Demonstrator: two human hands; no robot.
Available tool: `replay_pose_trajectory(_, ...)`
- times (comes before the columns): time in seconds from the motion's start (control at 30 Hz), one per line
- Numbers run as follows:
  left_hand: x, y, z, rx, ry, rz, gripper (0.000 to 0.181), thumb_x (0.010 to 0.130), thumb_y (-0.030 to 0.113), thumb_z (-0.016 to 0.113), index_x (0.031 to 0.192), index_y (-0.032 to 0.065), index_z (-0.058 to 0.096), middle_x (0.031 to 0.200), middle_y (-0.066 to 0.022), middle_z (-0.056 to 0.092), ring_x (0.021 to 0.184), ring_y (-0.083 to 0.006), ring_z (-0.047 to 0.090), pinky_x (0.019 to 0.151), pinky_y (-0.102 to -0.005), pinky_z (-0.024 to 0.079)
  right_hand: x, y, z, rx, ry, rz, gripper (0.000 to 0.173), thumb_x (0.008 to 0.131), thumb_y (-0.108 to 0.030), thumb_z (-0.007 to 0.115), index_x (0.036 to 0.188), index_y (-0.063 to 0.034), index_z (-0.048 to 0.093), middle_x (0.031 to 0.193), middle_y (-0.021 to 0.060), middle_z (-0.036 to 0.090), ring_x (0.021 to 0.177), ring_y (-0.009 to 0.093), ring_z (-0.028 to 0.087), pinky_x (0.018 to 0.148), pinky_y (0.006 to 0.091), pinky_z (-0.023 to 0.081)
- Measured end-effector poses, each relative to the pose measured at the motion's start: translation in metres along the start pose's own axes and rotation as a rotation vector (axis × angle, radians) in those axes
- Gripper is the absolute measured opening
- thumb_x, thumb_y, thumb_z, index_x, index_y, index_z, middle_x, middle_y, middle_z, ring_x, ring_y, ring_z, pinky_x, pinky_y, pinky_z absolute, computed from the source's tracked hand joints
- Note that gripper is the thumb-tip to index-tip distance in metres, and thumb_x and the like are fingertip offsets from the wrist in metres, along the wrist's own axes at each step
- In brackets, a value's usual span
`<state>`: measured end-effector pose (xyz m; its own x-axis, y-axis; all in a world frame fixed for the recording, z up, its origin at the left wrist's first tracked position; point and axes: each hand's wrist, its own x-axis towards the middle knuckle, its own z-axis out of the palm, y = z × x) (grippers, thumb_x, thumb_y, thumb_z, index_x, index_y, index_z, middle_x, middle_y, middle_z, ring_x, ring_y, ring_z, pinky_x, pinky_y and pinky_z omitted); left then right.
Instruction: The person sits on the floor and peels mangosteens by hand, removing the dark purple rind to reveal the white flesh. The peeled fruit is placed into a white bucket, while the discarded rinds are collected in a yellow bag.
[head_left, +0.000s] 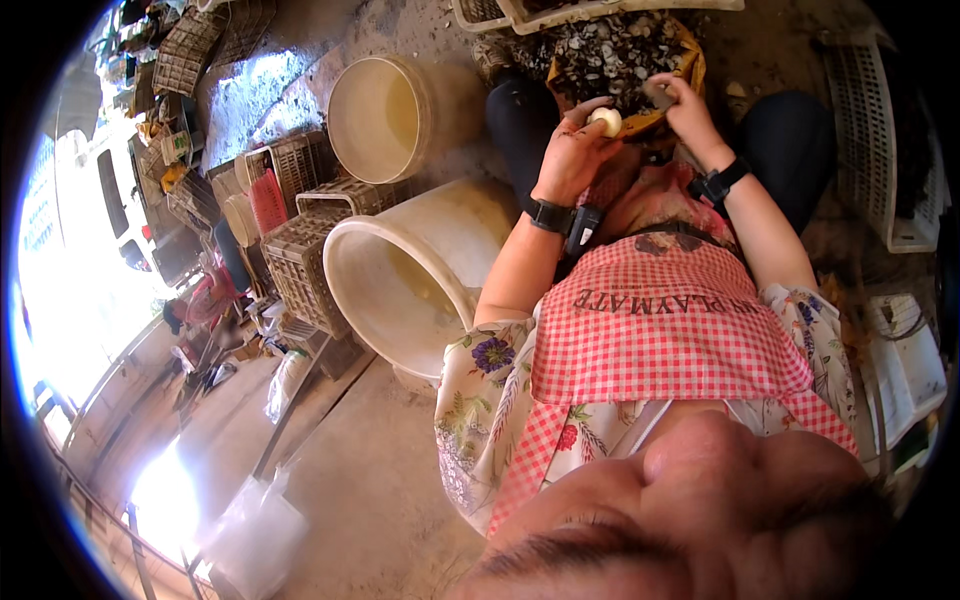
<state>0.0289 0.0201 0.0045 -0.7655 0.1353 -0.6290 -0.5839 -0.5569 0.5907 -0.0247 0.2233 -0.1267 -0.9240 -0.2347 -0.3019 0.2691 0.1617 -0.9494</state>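
Note:
My left hand (566, 161) holds a small pale, rounded thing (606, 121) between thumb and fingers; what it is cannot be told. Dark smears or covers show on its fingers. To the right, my right hand (690, 112) pinches a small grey, flat object (660, 97), blurred and partly hidden by the fingers. The hands are apart, at the near edge of an open yellow sack (691, 56). Many dark and whitish shells (611, 56) fill the sack, which sits between my knees. A red-and-white checked apron (660, 330) covers my front.
On my left lie a large white tub (397, 225) and a pale bucket (420, 112), with stacked plastic crates (300, 262) beyond. A perforated white crate (862, 142) stands on my right. Another crate (622, 19) lies ahead. Farther left is a person (206, 296).

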Motion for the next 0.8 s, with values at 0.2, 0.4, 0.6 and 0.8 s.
replay_pose_trajectory(0.2,-0.005,-0.007,-0.006,-0.046,-0.03,-0.035,0.029,0.095,0.004,0.048,0.123,0.0082,0.051,0.109,-0.0082,0.06,0.096,-0.0202,0.062,0.081,-0.0399,0.055,-0.01,-0.035,0.009,-0.255,0.007,-0.315,0.034,0.081,0.002,0.058,0.114,-0.0073,0.057,0.111,0.0049,0.062,0.087,0.021,0.06,0.077,0.0303,0.049)
replay_pose_trajectory(0.4,-0.003,-0.009,-0.016,-0.111,-0.033,-0.04,0.029,0.094,0.005,0.049,0.123,0.0049,0.049,0.105,-0.0097,0.061,0.087,-0.0212,0.063,0.078,-0.0345,0.056,-0.033,-0.069,0.025,-0.134,-0.101,-0.439,0.03,0.084,0.003,0.059,0.113,-0.004,0.056,0.118,0.0037,0.06,0.102,0.019,0.059,0.084,0.0279,0.045)
replay_pose_trajectory(0.6,-0.007,-0.004,-0.014,0.165,-0.031,0.027,0.028,0.091,0.004,0.052,0.12,0.0012,0.052,0.103,-0.0088,0.062,0.085,-0.0175,0.061,0.072,-0.0267,0.051,-0.01,-0.001,0.013,-0.099,0.005,-0.113,0.029,0.088,-0.011,0.064,0.116,-0.0062,0.057,0.114,0.0053,0.061,0.083,0.015,0.057,0.074,0.0282,0.047)
replay_pose_trajectory(0.8,-0.014,-0.008,-0.004,0.099,-0.013,0.022,0.033,0.091,0.003,0.053,0.123,0.0015,0.049,0.107,-0.0098,0.061,0.091,-0.018,0.061,0.075,-0.0278,0.052,-0.014,-0.024,0.022,-0.283,0.118,-0.413,0.029,0.082,-0.007,0.067,0.11,-0.0064,0.058,0.107,0.0053,0.063,0.08,0.022,0.057,0.07,0.0301,0.046)
